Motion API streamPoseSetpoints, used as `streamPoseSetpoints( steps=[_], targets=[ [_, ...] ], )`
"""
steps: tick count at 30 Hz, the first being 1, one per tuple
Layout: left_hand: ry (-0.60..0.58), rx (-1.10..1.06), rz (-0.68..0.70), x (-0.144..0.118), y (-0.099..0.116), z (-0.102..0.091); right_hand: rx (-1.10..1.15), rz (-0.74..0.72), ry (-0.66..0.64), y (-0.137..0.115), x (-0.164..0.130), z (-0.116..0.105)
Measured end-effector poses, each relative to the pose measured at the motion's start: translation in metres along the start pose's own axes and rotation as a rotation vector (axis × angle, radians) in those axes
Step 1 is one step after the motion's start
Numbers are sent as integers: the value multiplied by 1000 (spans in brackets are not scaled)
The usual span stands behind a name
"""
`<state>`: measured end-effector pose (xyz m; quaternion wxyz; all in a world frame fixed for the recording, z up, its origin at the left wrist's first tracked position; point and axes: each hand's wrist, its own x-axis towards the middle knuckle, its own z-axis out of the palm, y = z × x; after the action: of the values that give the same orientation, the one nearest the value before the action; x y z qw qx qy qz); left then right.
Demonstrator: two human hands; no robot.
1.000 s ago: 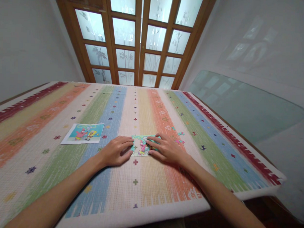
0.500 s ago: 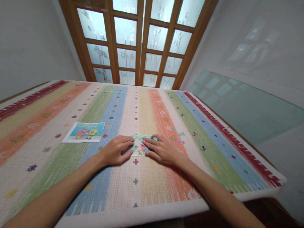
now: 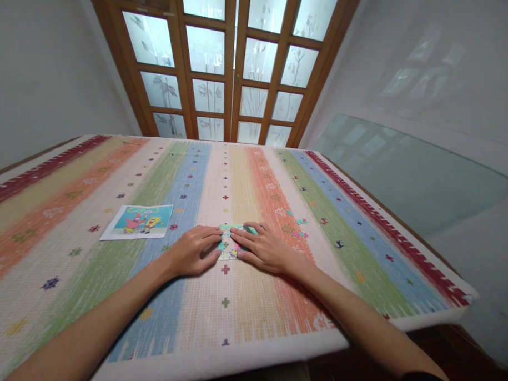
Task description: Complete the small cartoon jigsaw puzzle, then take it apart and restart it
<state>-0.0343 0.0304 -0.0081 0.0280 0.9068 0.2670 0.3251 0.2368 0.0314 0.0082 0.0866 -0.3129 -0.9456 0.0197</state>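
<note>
Both my hands are flat on the table, palms down, with the small puzzle (image 3: pixel 228 246) between them. My left hand (image 3: pixel 192 251) sits just left of it, fingers loosely extended, fingertips touching its left edge. My right hand (image 3: pixel 264 249) comes in from the right and lies over most of it, fingers spread across the top and the right part. Neither hand grips anything; both are open and pressing or resting on the puzzle.

Only a narrow strip of the puzzle shows in the gap between my fingertips: teal border, pink and yellow patches. It lies flat on the striped cloth (image 3: pixel 250 301), on the pale band near the middle of the table, close to the near edge. Its right half is hidden under my right hand, so I can't tell its full outline.

A few loose pieces (image 3: pixel 299 227) lie on the cloth just beyond my right hand, to the far right of it, apart from the puzzle.

The reference picture card (image 3: pixel 138 222) lies flat, well to the left of my left hand, not touched.
</note>
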Motion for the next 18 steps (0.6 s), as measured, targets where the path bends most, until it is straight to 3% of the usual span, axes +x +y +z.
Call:
streamPoseSetpoints(
  steps=[18],
  targets=[
    [6,-5,10,0,-1,0,-9,-98,55,6,4,-2]
  ],
)
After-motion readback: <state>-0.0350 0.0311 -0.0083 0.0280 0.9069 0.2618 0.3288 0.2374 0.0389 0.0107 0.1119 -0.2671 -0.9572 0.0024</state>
